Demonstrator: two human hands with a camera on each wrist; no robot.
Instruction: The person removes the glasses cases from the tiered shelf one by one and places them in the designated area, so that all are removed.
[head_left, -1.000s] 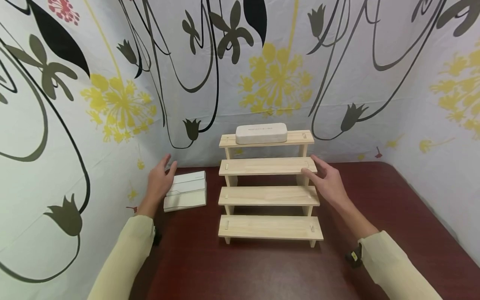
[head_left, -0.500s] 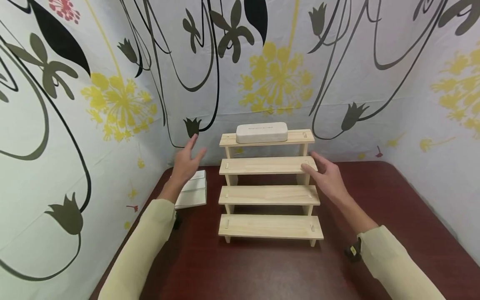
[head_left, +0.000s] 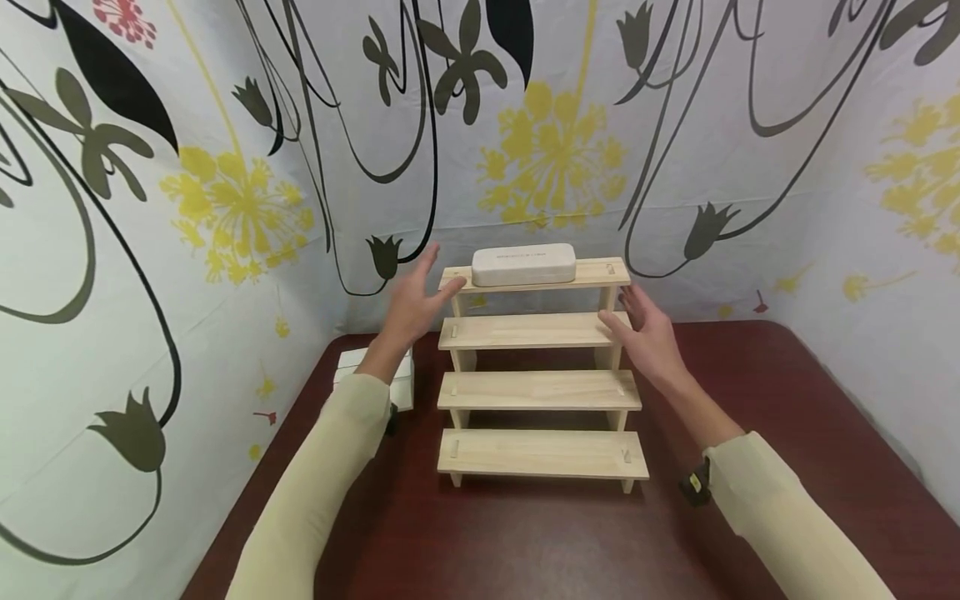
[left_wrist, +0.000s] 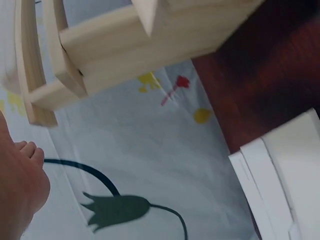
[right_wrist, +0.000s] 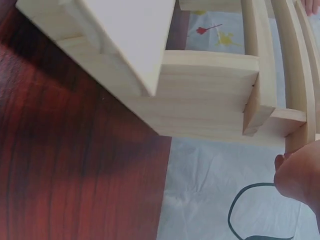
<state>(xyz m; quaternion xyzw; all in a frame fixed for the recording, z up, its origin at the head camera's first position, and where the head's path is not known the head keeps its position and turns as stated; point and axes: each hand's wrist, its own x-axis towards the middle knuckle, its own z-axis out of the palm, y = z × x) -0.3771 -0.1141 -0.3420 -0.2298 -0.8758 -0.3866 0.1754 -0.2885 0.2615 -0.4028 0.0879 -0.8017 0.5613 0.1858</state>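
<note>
A four-tier light wooden display stand (head_left: 540, 392) stands on the dark red table, with an oblong white case (head_left: 523, 266) lying on its top shelf. My left hand (head_left: 411, 307) is raised at the left end of the top shelf, fingers extended, thumb toward the shelf's end. At the stand's right side, my right hand (head_left: 651, 340) has its thumb over the end of the second shelf from the top, with its fingers extended behind. The right wrist view shows this hand (right_wrist: 302, 172) right at a shelf end. Neither hand carries anything.
Flat white boxes (head_left: 402, 385) lie on the table left of the stand, partly hidden by my left forearm; the left wrist view shows the boxes (left_wrist: 280, 187) near the table edge. A flower-printed white cloth (head_left: 300, 167) hangs behind and at both sides.
My left hand has moved right and up, from beside the white boxes to the top shelf's left end. My right hand has shifted slightly upward along the stand's side.
</note>
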